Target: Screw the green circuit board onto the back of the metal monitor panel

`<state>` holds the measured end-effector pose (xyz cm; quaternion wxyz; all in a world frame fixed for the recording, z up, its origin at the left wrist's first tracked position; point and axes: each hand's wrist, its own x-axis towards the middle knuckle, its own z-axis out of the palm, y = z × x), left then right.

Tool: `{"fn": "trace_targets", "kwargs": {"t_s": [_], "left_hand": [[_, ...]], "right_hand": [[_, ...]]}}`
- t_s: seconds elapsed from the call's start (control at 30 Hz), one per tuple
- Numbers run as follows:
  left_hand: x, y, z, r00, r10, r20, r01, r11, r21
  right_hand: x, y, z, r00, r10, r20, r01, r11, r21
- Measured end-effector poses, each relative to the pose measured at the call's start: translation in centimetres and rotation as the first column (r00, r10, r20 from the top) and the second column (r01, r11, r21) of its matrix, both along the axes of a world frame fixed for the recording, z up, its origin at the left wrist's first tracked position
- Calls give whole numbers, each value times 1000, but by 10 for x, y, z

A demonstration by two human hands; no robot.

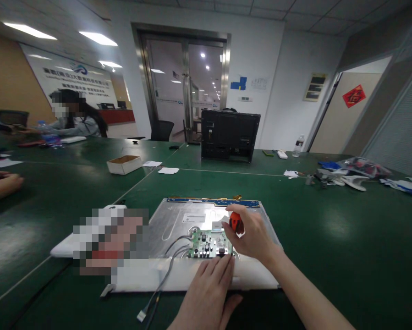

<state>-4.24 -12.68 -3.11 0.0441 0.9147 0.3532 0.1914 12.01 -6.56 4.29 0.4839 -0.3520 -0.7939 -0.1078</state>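
A silver monitor panel (178,224) lies flat, back side up, on the green table (329,238) in front of me. A small green circuit board (206,244) sits on its near middle, with grey cables (171,261) running off toward me. My right hand (252,236) grips a screwdriver with an orange handle (235,222), its tip pointing down at the board's right edge. My left hand (209,286) rests palm down with its fingertips at the board's near edge. A blurred patch covers the panel's left part.
A black monitor back cover (229,134) stands upright at the far side. A small open cardboard box (123,164) and paper slips lie left of it. A water bottle (298,145) and loose parts are far right. A seated person (75,120) is far left; another person's hand (1,184) rests at the left edge.
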Motion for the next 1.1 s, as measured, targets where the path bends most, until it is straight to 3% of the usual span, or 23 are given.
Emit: {"fn": "trace_targets", "kwargs": {"t_s": [0.17, 0.37, 0.77, 1.1], "left_hand": [[0, 1, 2, 1000, -12, 8, 12, 1000, 17], [-2, 1, 0, 1000, -15, 8, 14, 997, 74], [-2, 1, 0, 999, -10, -41, 13, 998, 58], [-2, 2, -3, 1000, -5, -27, 7, 998, 69]], "right_hand": [[2, 4, -6, 998, -16, -60, 22, 995, 94], [8, -3, -2, 996, 93, -12, -93, 996, 8], [9, 2, -7, 999, 19, -42, -16, 996, 82], [14, -4, 3, 996, 81, -36, -82, 996, -18]]}}
